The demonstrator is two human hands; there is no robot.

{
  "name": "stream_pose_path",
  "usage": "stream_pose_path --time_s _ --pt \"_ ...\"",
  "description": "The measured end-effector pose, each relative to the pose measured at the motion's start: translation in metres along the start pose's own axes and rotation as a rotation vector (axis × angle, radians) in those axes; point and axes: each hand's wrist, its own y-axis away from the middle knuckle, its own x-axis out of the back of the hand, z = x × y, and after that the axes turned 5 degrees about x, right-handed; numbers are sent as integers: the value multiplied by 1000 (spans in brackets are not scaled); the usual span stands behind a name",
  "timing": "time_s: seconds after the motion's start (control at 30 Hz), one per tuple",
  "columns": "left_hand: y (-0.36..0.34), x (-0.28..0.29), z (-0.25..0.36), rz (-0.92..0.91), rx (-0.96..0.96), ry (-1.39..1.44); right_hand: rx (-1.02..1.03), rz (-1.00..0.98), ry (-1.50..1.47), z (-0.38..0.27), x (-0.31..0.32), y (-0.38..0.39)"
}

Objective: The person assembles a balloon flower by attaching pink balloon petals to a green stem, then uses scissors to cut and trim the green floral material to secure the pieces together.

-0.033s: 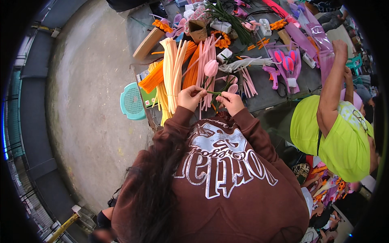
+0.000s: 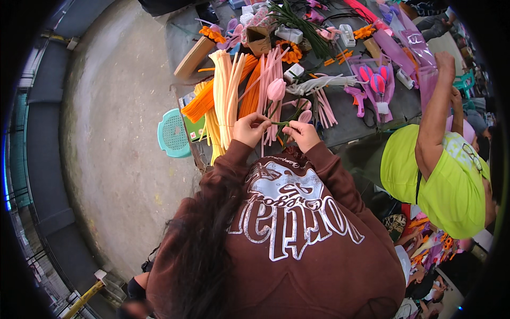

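A short green pipe cleaner (image 2: 279,123) stretches between my hands above the table's near edge. My left hand (image 2: 252,130) is closed, pinching its left end between thumb and fingers. Its right end is in the closed fingertips of my right hand (image 2: 303,136). Just beyond the hands lies a pink pipe-cleaner tulip (image 2: 276,89) with a green stem. More pink looped pieces (image 2: 304,116) are beside it, close to my right hand. Bundles of cream pipe cleaners (image 2: 227,90) and orange pipe cleaners (image 2: 197,107) lie beyond my left hand.
A pink glue gun (image 2: 357,99) and a small balloon-shaped craft (image 2: 379,85) sit to the right. Green stems (image 2: 305,32) and orange flowers (image 2: 291,52) lie farther back. A turquoise stool (image 2: 174,133) stands left of the table. A person in a lime shirt (image 2: 438,175) works at right.
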Motion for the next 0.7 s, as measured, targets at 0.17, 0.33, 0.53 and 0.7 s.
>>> stream_pose_path --time_s 0.17,0.33,0.53,0.7 --pt "5 -3 4 -286 6 49 92 -149 211 -3 -3 -3" --pt "3 2 7 -281 103 -177 129 -234 282 23 2 -18" --pt "-7 4 -27 -152 77 -94 -39 -99 915 70 28 -50" --pt "-2 5 -24 -152 -10 -206 173 -68 1051 91 27 -59"
